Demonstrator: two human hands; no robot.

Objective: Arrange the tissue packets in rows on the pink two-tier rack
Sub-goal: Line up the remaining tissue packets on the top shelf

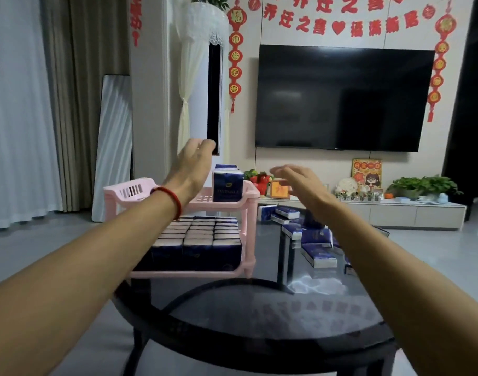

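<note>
A round dark glass table [259, 316] is filling the lower middle of the view, its near rim curving across the bottom. The pink two-tier rack [248, 240] is standing at the table's far left edge. Its lower tier is carrying dark blue tissue packets [202, 234] packed upright in tight rows, three across and several deep, touching one another. On the upper tier, upright packets [227, 185] are standing in a short line at the far right corner, the front one showing its printed face; the rest of that tier that shows is bare slatted plastic. More loose tissue packets [314, 240] are lying scattered toward the table's far right edge, some flat, some tilted, a few overlapping.

Both forearms are reaching forward over the table. The left hand [194, 164] is hanging in the air above the upper tier's left part, palm turned away, its fingers curling loosely forward and holding nothing; it is blurred, so how far the fingers are apart cannot be told. A red cord bracelet [170, 199] is circling that wrist. The right hand [297, 183] is hovering to the right of the rack, level with the upper tier and clear of it, above the loose packets, its fingers stretched out toward the left and slightly spread, gripping nothing.

Beyond the table, a wall-mounted television [341, 99] is hanging over a low white cabinet [395, 213].
</note>
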